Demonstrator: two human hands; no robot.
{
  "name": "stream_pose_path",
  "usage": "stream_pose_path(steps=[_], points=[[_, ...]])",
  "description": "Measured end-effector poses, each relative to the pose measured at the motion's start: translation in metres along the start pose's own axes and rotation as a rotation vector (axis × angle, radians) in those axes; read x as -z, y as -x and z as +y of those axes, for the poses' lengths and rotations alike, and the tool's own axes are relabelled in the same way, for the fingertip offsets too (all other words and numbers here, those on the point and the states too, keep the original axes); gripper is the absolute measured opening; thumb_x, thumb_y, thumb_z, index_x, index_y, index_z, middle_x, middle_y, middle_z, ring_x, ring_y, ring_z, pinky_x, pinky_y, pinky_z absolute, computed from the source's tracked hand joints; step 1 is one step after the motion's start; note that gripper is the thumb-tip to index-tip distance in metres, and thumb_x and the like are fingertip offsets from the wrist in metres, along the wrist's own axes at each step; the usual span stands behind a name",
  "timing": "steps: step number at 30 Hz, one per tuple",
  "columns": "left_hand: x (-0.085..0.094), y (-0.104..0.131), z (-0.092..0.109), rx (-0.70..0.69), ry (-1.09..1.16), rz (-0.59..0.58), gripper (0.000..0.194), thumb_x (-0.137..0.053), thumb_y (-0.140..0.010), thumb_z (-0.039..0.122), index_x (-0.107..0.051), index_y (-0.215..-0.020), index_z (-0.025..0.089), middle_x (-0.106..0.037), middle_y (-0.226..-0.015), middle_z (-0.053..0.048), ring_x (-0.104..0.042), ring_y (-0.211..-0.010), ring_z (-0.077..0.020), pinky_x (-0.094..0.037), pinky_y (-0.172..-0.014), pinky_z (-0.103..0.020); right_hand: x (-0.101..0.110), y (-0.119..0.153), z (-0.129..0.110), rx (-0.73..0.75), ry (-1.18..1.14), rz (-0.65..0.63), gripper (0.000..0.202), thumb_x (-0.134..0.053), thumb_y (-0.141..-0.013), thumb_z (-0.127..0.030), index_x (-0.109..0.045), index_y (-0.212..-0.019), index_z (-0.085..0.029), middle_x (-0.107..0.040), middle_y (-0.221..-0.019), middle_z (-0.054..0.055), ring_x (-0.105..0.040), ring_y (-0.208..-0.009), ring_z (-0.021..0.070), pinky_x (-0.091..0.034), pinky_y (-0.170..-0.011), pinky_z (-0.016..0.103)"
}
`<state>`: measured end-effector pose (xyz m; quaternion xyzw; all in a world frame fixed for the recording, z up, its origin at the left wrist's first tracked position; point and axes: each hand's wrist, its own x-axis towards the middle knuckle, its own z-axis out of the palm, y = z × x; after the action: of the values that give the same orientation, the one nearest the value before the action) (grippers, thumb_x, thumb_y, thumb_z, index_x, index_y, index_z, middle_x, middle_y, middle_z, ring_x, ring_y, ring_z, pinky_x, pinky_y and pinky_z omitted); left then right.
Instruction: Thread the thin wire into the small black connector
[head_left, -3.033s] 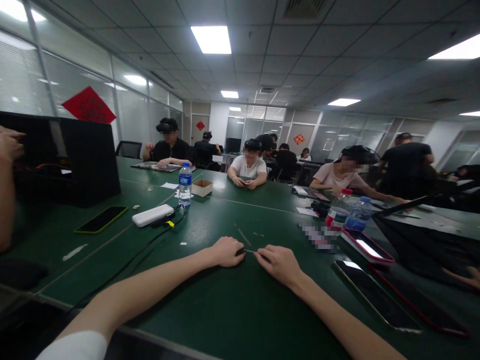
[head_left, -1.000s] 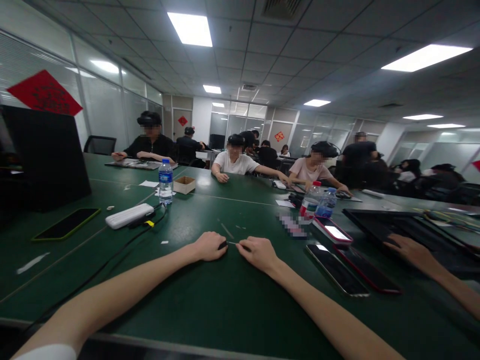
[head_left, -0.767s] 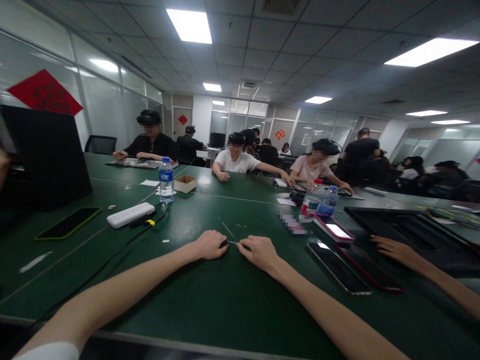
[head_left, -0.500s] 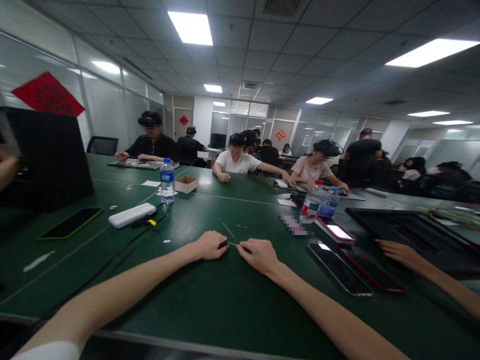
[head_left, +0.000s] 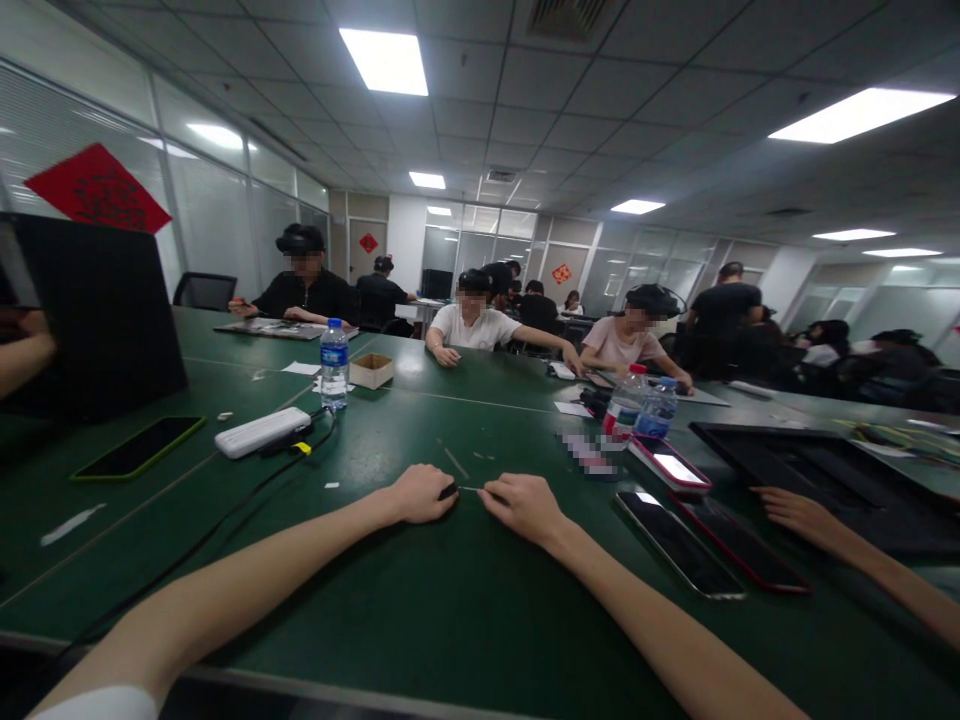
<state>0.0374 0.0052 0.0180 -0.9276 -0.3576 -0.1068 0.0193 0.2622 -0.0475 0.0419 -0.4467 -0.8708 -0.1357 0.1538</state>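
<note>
Above the green table point(head_left: 450, 620), my left hand point(head_left: 422, 492) is closed around a small black piece point(head_left: 448, 491), of which only one end shows at the fingers. A thin pale rod point(head_left: 468, 489) bridges the short gap between my hands, too small to identify. My right hand point(head_left: 523, 505) is closed in a pinch at the other end of that rod. Its fingers hide whatever part they grip. Both forearms rest low over the table.
To the left are a green-edged phone point(head_left: 139, 448), a white power bank point(head_left: 261, 433) with a black cable, a water bottle point(head_left: 334, 365) and a small box point(head_left: 371, 371). Several phones point(head_left: 679, 540), bottles point(head_left: 624, 405) and a co-worker's hand point(head_left: 799, 515) by a black tray point(head_left: 825, 450) are right.
My right hand has shifted slightly right, so the gap between my hands is a little wider. At the far left, a co-worker's arm has moved.
</note>
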Motion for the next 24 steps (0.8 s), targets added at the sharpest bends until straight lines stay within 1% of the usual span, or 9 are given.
stream_pose_path(steps=[4, 11, 15, 24], points=[[-0.002, -0.001, -0.002, -0.007, 0.01, -0.001, 0.035, -0.039, -0.091, 0.041, -0.065, -0.083, 0.018, -0.069, -0.08, -0.008, -0.066, -0.072, -0.0218, -0.049, -0.069, -0.031, -0.003, 0.0, -0.003, -0.017, -0.006, -0.029, 0.041, -0.037, -0.096, -0.042, -0.071, -0.093, -0.021, -0.066, -0.077, 0.003, -0.057, -0.065, 0.0099, -0.039, -0.06, 0.019], [-0.004, 0.0, -0.003, -0.008, 0.0, 0.001, 0.036, -0.039, -0.091, 0.041, -0.065, -0.085, 0.017, -0.069, -0.082, -0.01, -0.066, -0.075, -0.0236, -0.049, -0.07, -0.033, -0.004, 0.001, -0.005, -0.032, -0.01, -0.049, 0.04, -0.036, -0.097, -0.042, -0.07, -0.095, -0.021, -0.067, -0.081, 0.002, -0.058, -0.067, 0.0098, -0.039, -0.061, 0.019], [-0.004, 0.0, -0.002, -0.007, -0.012, 0.004, 0.034, -0.04, -0.091, 0.041, -0.065, -0.087, 0.018, -0.07, -0.084, -0.01, -0.066, -0.077, -0.0236, -0.05, -0.072, -0.033, -0.006, 0.0, -0.007, -0.03, 0.004, -0.044, 0.039, -0.037, -0.097, -0.042, -0.07, -0.095, -0.021, -0.067, -0.082, 0.003, -0.059, -0.068, 0.0103, -0.039, -0.062, 0.02], [-0.003, 0.0, -0.002, 0.0, -0.029, 0.008, 0.035, -0.04, -0.091, 0.04, -0.065, -0.086, 0.017, -0.07, -0.083, -0.01, -0.067, -0.076, -0.0244, -0.05, -0.07, -0.033, -0.007, -0.001, -0.011, -0.027, 0.051, -0.02, 0.038, -0.037, -0.097, -0.042, -0.07, -0.094, -0.023, -0.066, -0.081, 0.003, -0.058, -0.069, 0.0111, -0.038, -0.062, 0.02]])
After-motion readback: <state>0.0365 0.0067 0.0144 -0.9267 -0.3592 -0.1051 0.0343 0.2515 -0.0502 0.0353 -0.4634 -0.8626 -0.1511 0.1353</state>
